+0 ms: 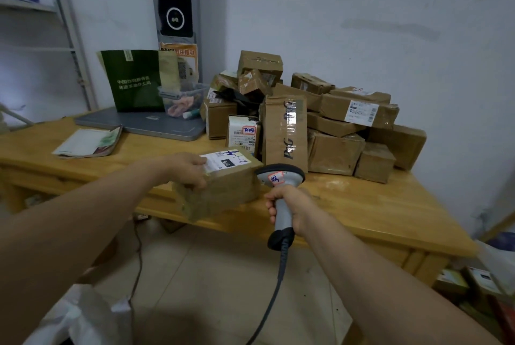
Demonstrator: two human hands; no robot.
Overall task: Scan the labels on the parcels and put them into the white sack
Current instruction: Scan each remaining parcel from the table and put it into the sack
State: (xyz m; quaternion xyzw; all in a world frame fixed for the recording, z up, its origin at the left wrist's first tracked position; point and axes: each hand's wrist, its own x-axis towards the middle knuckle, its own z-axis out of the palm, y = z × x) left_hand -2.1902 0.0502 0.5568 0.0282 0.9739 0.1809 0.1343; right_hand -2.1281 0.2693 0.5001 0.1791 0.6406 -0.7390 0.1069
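My left hand [187,170] grips a brown cardboard parcel [223,190] at the near edge of the wooden table [376,210]; a white label with blue handwriting lies on its top face. My right hand [287,206] holds a grey handheld scanner [280,177] by its handle, its head just right of the parcel, its cable trailing down. A pile of several brown parcels [328,121] sits further back against the wall. The white sack [80,316] lies on the floor at bottom left.
A green paper bag [133,79], a clear plastic tub [181,99], a grey laptop [145,124] and a booklet [86,142] occupy the table's left half. Metal shelving [64,23] stands at far left. Boxes [473,283] sit on the floor at right.
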